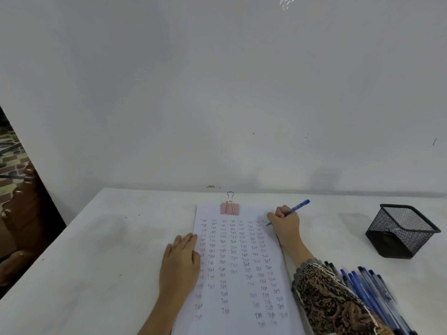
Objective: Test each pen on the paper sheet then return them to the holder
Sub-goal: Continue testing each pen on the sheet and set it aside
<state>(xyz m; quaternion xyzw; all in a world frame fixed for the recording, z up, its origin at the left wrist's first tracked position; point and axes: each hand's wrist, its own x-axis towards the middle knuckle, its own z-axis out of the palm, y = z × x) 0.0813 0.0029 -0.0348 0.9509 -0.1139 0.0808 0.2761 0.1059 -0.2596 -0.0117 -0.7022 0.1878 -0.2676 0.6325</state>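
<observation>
The grip of the right hand (285, 223) is clamped on a slim blue plastic ballpoint pen (297, 208), fingers curled round the lower barrel. The tip meets the top right corner of the sheet, and the rear end slants up and to the right. The left hand (181, 259) lies flat with straight fingers, pressing the left edge of the sheet and gripping nothing.

1. The white desk (96, 250) carries all task items.
2. The white paper sheet (239, 290) lies in the middle. Columns of the handwritten word "Test" cover most of it; gaps remain in the lower middle.
3. The black wire-mesh holder (396, 238) stands well apart to the right of the held pen. No pen shows above its rim.
4. A loose pile of blue and dark ballpoint pens (367, 288) lies on the desk between sheet and holder, just beside the patterned sleeve (324, 293).
5. A pink binder clip (229, 208) clamps the sheet's top edge.

Status, by judgement: testing is well under way, with one pen in use. The return step appears not yet begun. Which loose pens are tested cannot be told.
</observation>
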